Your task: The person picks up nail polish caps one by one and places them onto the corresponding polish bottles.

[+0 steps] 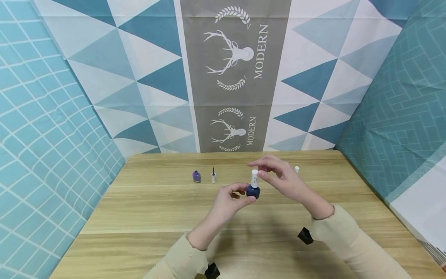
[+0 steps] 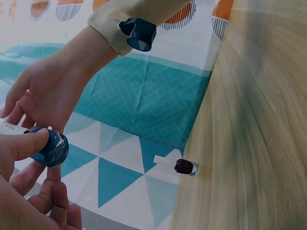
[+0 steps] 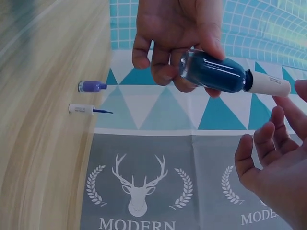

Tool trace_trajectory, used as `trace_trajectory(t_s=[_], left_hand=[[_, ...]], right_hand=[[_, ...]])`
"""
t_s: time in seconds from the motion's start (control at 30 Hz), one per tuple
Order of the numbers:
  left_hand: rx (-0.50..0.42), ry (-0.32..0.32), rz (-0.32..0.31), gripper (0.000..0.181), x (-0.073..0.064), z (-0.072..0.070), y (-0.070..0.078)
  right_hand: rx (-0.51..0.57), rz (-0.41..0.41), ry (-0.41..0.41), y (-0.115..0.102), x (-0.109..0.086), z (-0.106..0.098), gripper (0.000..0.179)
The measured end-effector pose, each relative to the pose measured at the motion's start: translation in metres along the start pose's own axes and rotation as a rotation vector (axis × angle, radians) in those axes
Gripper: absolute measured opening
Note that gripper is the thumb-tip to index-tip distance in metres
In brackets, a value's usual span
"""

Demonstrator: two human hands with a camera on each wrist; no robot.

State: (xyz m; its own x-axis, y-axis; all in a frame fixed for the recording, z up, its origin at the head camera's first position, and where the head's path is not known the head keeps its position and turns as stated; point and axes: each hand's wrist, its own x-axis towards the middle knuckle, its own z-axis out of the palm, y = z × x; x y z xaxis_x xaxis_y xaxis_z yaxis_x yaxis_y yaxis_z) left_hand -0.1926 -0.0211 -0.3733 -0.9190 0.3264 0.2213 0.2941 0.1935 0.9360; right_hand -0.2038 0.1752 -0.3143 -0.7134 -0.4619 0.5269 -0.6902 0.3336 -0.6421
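Note:
A dark blue nail polish bottle (image 1: 253,192) with a white cap (image 1: 255,179) is held upright above the table. My left hand (image 1: 228,203) pinches its glass body between thumb and fingers. Around the cap's top is my right hand (image 1: 278,176), its thumb beside the cap and its index finger stretched out over it. In the right wrist view, a dark neck shows between the glass (image 3: 216,72) and the cap (image 3: 269,84), and the right thumb tip (image 3: 301,89) lies just off the cap's end.
On the wooden table (image 1: 156,217), a purple polish bottle (image 1: 196,176) stands uncapped, left of its white cap (image 1: 213,176) with the brush pointing up. Behind the right hand shows another white cap (image 1: 297,169), on a dark bottle (image 2: 184,166). Patterned cloth hangs behind and at both sides.

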Motion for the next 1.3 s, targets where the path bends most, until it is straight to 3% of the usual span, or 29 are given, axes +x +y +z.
trace_trajectory(t_s=[0.27, 0.67, 1.3], left_hand=[[-0.032, -0.020, -0.015, 0.027, -0.003, -0.001, 0.012], [-0.066, -0.004, -0.002, 0.030, -0.001, 0.000, 0.002], [-0.047, 0.000, -0.012, 0.031, -0.001, 0.000, 0.002]], right_hand=[[-0.011, -0.033, -0.067, -0.002, 0.000, -0.004, 0.027], [0.000, -0.055, -0.022, 0.005, -0.001, -0.003, 0.023], [0.022, 0.066, 0.070, 0.006, 0.001, 0.006, 0.015]])
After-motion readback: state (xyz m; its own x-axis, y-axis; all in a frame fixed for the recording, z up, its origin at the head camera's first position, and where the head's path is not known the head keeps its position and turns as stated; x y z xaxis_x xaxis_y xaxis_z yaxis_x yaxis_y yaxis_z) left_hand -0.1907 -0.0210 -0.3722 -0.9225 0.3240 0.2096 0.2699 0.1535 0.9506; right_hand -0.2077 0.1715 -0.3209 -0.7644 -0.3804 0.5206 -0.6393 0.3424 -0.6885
